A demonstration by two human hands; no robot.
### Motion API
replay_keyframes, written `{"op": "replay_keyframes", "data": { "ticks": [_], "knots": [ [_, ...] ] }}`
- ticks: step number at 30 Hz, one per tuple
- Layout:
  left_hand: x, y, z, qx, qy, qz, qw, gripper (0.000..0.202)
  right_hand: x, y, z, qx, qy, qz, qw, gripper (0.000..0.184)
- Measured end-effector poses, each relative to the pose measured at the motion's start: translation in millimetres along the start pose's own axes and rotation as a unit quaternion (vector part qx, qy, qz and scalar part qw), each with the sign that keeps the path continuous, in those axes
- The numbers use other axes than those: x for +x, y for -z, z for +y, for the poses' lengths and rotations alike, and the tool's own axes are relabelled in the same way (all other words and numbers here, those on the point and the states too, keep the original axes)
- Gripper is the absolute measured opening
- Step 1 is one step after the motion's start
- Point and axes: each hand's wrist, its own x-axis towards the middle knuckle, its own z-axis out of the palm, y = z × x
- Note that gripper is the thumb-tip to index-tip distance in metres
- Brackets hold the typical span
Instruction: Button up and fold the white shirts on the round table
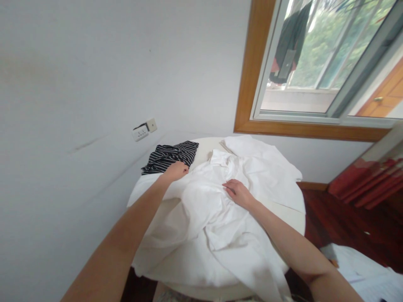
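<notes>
A rumpled white garment (204, 201) is spread over a round cream table (208, 146), its cloth draping past the near edge. My left hand (176, 170) is closed on the garment's left part, close to a black-and-white striped cloth (171, 155). On the middle of the white garment, my right hand (237, 192) pinches a fold between thumb and fingers. Farther back on the right, more white cloth (267, 163) lies flat; whether it belongs to the same garment I cannot tell.
A white wall with a socket (140, 133) stands left and behind the table. At the right are a wood-framed window (244, 84) and a red curtain (365, 180) above the dark floor. Something white (365, 268) lies low at the right.
</notes>
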Motion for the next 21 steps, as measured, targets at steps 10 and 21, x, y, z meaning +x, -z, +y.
{"op": "replay_keyframes", "data": {
  "ticks": [10, 21],
  "knots": [
    [1.4, 3.0, -27.1, -0.122, 0.018, 0.056, 0.991, 0.039, -0.7, 1.8, 2.0, -0.019, 0.042, 0.028, 0.999, 0.027],
    [-0.6, 65.3, -57.3, 0.101, 0.251, 0.139, 0.953, 0.042, 2.1, 0.7, -21.3, 0.0, 0.082, -0.038, 0.996, 0.039]
  ]
}}
